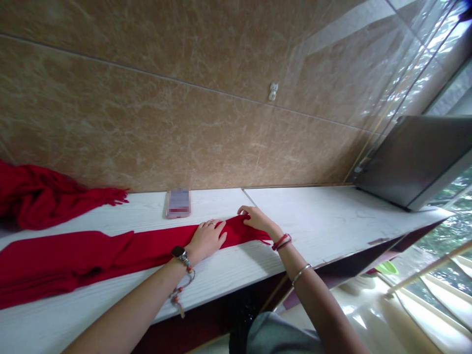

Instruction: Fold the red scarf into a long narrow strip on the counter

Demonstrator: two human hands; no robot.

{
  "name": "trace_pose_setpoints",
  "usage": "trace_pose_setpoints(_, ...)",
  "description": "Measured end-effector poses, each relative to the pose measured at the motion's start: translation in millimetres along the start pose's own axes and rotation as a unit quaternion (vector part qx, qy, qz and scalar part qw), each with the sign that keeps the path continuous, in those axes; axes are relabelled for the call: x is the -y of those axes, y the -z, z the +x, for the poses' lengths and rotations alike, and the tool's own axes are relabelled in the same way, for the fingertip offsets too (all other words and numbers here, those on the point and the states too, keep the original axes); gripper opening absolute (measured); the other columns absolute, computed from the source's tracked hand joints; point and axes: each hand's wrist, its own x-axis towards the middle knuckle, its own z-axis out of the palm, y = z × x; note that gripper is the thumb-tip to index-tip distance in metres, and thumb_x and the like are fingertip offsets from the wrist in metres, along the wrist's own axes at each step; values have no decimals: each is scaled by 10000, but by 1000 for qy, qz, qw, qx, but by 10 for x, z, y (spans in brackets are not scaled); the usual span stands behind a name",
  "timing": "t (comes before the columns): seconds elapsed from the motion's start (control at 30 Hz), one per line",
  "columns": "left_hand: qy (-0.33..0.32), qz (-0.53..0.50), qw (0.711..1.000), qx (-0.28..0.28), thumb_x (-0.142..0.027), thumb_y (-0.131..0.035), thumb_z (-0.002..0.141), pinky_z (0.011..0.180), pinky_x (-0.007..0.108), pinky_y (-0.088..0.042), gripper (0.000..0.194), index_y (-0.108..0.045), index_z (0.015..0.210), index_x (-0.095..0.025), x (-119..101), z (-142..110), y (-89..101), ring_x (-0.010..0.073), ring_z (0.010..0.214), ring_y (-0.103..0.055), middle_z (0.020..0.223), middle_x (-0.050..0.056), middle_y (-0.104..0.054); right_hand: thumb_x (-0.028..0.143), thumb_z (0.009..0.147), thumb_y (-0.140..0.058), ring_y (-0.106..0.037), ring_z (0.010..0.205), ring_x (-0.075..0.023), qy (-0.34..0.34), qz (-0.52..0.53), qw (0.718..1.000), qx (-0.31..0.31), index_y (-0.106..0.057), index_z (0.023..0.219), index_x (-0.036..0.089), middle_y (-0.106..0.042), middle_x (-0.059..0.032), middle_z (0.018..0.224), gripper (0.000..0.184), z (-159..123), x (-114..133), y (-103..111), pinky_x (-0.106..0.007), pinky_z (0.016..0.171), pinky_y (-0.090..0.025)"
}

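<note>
We've got the red scarf [155, 246] running along the bench [309, 209] from eight o'clock to six; left hand [208, 241] flat on it, grip open (phone [178, 202] at that hand's eleven), right hand [256, 221] pinching its end.

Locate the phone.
In the head view, the phone lies left of centre on the white counter, by the tiled wall, beyond the left hand.
</note>
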Motion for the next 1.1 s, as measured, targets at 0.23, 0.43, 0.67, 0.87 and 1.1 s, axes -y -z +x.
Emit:
trace_pose_setpoints(0.23, -6, 6, 1000, 0, -298, -376, 901, 966, 373, -353, 400, -481, 1250, -134, -1, 0, 10, 235, 1155, -464, 1266, 126, -509, 57, 599, -512, -546, 700, -137, 56, 99, 992, -62, -570, 835, 161, -601, 2, 751, 264, -50, 20, 107, -259, 674, -426)
trace_pose_setpoints(0.43, -8, 5, 1000, 2, -306, -360, 906, 971, 371, -347, 396, -480, 1244, -138, -3, 3, 12, 231, 1168, -451, 1264, 126, -509, 22, 610, -473, -579, 802, -140, 66, 127, 989, -20, -592, 924, 157, -645, -30, 880, 362, -27, 69, 115, -254, 735, -433)
trace_pose_setpoints(0.67, -3, 0, 1000, 11, -320, -354, 906, 979, 362, -332, 414, -450, 1275, -158, 7, -6, 1, 219, 1190, -430, 1289, 108, -493, 0, 677, -448, -589, 827, -162, -53, -157, 986, -8, -641, 802, 178, -664, -59, 845, 291, -153, -172, 222, -246, 745, -406)
trace_pose_setpoints(0.87, 1, 1, 1000, 10, -311, -364, 901, 982, 362, -327, 402, -460, 1265, -171, 2, -9, 11, 217, 1186, -436, 1287, 101, -497, 14, 698, -458, -566, 883, -188, -68, -171, 980, -78, -643, 841, 144, -619, -107, 933, 268, -307, -391, 515, -298, 784, -417)
trace_pose_setpoints(1.1, -2, 0, 1000, 11, -306, -375, 902, 986, 363, -328, 406, -456, 1271, -155, 15, 0, 0, 221, 1195, -429, 1297, 113, -485, 15, 670, -456, -592, 807, -161, 97, -118, 984, 93, -654, 813, 177, -665, -53, 854, 293, -217, 166, 225, -252, 728, -430)
